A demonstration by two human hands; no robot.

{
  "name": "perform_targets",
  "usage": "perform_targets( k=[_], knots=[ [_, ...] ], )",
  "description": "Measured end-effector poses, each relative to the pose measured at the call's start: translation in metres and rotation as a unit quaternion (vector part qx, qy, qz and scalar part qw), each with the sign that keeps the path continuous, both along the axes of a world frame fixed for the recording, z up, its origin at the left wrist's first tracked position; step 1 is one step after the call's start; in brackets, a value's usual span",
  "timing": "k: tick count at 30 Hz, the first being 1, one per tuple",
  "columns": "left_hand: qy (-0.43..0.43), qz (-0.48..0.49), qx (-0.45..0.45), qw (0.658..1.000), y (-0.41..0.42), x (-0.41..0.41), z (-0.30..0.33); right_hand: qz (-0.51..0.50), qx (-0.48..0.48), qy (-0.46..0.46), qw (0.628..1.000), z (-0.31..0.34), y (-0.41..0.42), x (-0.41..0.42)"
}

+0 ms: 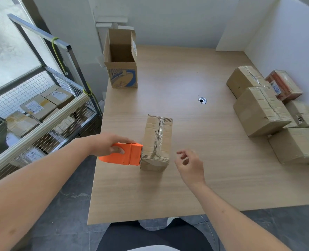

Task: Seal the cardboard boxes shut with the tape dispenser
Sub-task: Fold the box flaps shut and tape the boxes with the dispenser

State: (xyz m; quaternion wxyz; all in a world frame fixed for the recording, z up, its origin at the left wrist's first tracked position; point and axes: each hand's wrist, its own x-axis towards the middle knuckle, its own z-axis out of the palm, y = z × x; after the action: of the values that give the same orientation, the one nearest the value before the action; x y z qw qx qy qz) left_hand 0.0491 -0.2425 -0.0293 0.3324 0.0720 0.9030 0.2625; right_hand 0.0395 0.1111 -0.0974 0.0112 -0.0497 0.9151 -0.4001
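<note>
A small closed cardboard box [157, 140] lies on the wooden table [195, 178], with clear tape along its top seam. My left hand [106, 144] grips an orange tape dispenser [124, 154], whose front end touches the box's near left corner. Just right of the box, my right hand [190, 165] hovers above the table with its fingers loosely curled, holding nothing and apart from the box.
An open, empty cardboard box [122, 69] stands at the table's far left. Several taped boxes [262, 109] are piled along the right side by the wall. A cable hole [202, 100] sits mid-table. A wire cart [41, 113] with parcels stands left of the table.
</note>
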Motion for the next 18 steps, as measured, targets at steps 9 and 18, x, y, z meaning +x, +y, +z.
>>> perform_targets(
  k=[9,18],
  knots=[
    [0.048,0.039,0.063,0.996,0.05,0.002,-0.018,0.196,0.132,0.035,0.971,0.007,-0.009,-0.035],
    [0.038,0.054,0.055,0.996,0.033,0.014,-0.022,0.19,0.153,0.03,0.969,0.015,-0.014,-0.053]
  ],
)
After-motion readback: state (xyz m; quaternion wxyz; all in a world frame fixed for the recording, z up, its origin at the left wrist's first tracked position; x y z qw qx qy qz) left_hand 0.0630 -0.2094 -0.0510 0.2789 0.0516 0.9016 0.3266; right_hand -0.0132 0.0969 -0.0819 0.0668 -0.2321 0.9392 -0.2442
